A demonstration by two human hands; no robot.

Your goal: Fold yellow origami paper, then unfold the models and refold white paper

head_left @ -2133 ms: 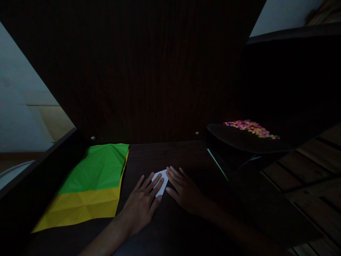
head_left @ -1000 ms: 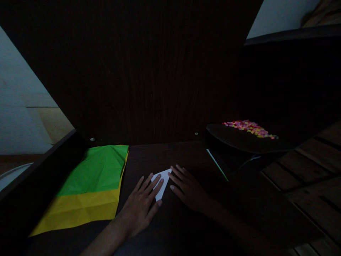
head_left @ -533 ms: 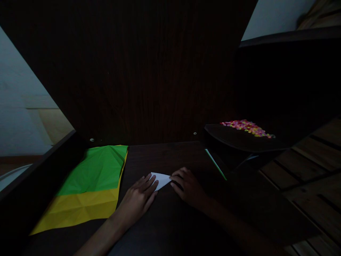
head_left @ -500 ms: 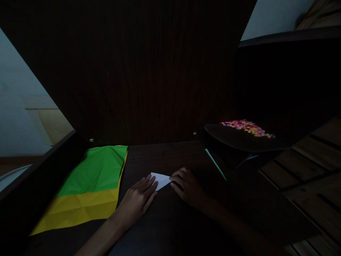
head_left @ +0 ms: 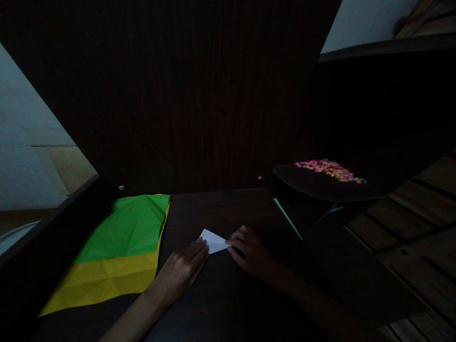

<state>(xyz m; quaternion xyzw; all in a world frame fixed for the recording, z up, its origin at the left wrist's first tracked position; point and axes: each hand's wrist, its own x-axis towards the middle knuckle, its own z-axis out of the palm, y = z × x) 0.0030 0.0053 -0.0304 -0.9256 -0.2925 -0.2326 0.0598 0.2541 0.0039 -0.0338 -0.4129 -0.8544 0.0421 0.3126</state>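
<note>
A small piece of folded white paper (head_left: 214, 242), pointed at its right end, lies on the dark wooden tabletop between my hands. My left hand (head_left: 185, 263) has its fingers drawn together at the paper's left edge, with the thumb side low against the surface. At the narrow right tip, my right hand (head_left: 249, 249) pinches the paper between thumb and fingers. Dim light hides the fold lines and the undersides of my fingers.
Green paper (head_left: 128, 228) overlaps yellow paper (head_left: 107, 278) on the left, beside a raised side board (head_left: 53, 232). A thin green-and-white strip (head_left: 288, 219) lies right. Colourful small pieces (head_left: 329, 170) cover part of a rounded shelf (head_left: 306, 187). A dark panel (head_left: 199, 104) rises behind.
My left fingers have drawn back and bunched at the paper's left edge, showing more of its upper corner. The paper has turned slightly, and my right hand has closed more on its tip.
</note>
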